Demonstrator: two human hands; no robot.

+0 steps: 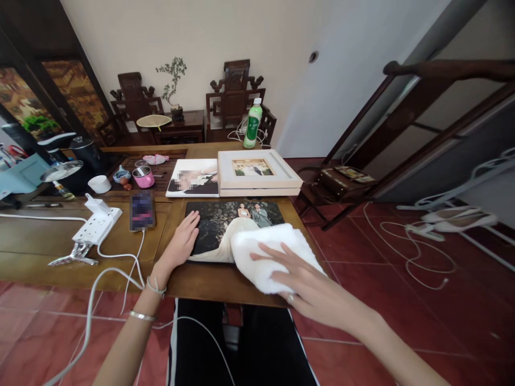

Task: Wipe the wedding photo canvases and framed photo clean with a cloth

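A flat, dark wedding picture (219,228) lies on the wooden table (225,284) before me; whether it is an album or a single panel I cannot tell. It shows a couple and a long pale dress train. My left hand (183,238) rests flat on its left edge, fingers stretched out. Over the lower right part sits a white cloth (265,241), bunched and fluffy. My right hand (292,273) holds this cloth from above with spread fingers, pressing it onto the picture and hiding that corner.
Behind the picture are a white photo cover (193,185) and a pale box (261,182). A green bottle (252,126) stands at the far edge. On the left are a phone (142,210), a power strip (96,222) with trailing cables, a pink cup (144,177) and tea things.
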